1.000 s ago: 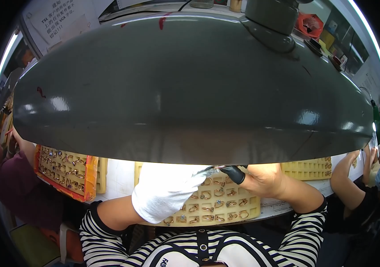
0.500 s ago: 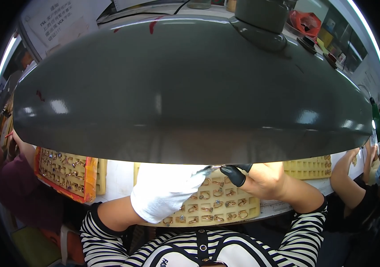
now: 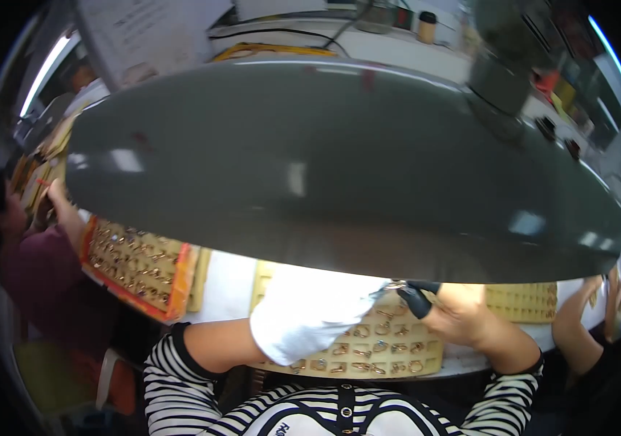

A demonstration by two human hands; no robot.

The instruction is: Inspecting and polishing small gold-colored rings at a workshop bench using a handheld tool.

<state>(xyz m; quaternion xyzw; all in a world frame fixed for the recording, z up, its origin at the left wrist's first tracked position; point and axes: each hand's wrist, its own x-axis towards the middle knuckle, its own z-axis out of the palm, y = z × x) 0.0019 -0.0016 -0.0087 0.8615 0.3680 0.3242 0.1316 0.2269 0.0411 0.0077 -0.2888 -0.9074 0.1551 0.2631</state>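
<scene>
My left hand [image 3: 318, 309], in a white glove, is closed with its fingertips pinching a small shiny ring [image 3: 398, 284]. Against the same ring press the fingers of my right hand [image 3: 456, 311], closed, with black covers on the thumb and a finger. The ring is small, so its details do not show. Just below both hands lies a cream tray [image 3: 430, 357] with rows of gold-coloured rings, some with stones. The lamp's lower edge hides part of my fingers.
A large dark grey lamp hood [image 3: 339, 167] spans the view above my hands. To the left is an orange-edged tray [image 3: 136, 265] full of rings; at the right, another cream tray [image 3: 521, 301]. People sit on both sides, one in a maroon top [image 3: 53, 280].
The whole view has shifted and tilted, so lamp, trays and hands appear farther right. My two hands stay together at the ring, with little visible change in grip.
</scene>
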